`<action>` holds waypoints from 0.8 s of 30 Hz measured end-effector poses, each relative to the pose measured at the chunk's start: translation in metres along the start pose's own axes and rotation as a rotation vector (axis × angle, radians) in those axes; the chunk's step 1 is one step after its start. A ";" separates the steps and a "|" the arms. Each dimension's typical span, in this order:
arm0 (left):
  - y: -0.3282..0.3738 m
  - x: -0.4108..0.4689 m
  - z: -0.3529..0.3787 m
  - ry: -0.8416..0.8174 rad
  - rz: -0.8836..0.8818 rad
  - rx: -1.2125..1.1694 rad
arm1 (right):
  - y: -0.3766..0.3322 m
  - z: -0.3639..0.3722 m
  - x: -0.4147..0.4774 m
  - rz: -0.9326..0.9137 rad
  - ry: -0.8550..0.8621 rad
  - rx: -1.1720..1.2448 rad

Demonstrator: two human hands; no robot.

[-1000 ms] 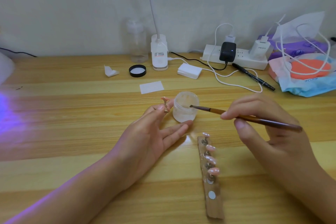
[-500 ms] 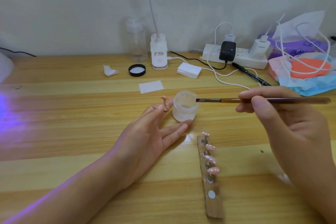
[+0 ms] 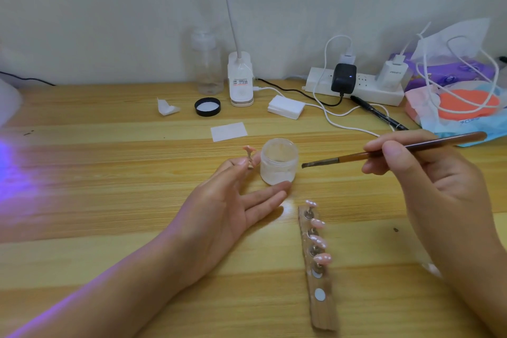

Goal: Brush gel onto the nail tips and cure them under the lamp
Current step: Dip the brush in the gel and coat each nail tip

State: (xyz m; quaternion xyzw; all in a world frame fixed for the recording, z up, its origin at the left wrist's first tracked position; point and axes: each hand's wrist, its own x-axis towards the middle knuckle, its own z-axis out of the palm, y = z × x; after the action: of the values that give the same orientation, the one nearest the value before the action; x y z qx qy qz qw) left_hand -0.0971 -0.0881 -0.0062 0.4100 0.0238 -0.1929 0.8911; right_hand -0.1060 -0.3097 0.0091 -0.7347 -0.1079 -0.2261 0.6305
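Near the tabletop's front edge stands the rack. Mid-tabletop, the left hand pinches a tip beside the jar; the right hand pinches the brush. Best to stroke lightly, holding the tip steady.

Frosted plastic jar, glossy pink nail tips on a wooden strip, smooth wood-grain table

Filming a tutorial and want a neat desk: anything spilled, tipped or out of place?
Nothing spilled or tipped. The jar stands open; a black lid lies upturned far behind it, near the clear bottle.
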 end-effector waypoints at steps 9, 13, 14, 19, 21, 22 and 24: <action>0.002 -0.012 0.002 0.071 0.450 0.389 | 0.008 -0.008 0.010 0.132 0.051 0.223; -0.006 -0.008 0.002 -0.055 0.219 0.528 | 0.010 -0.008 0.012 0.245 0.089 0.384; -0.007 -0.007 0.001 -0.077 0.194 0.553 | 0.010 -0.007 0.012 0.262 0.084 0.407; -0.006 -0.004 -0.001 -0.103 0.197 0.524 | 0.009 -0.005 0.010 0.247 0.018 0.460; -0.006 -0.004 -0.002 -0.113 0.207 0.532 | 0.008 -0.004 0.009 0.218 -0.009 0.442; -0.006 -0.004 -0.002 -0.122 0.211 0.543 | 0.008 -0.003 0.009 0.207 -0.018 0.438; -0.006 -0.004 -0.002 -0.137 0.216 0.563 | 0.007 -0.003 0.008 0.193 -0.031 0.439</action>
State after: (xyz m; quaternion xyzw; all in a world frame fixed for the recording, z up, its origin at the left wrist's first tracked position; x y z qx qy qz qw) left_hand -0.1027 -0.0883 -0.0109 0.6271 -0.1342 -0.1231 0.7573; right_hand -0.0965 -0.3147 0.0073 -0.5901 -0.0936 -0.1244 0.7921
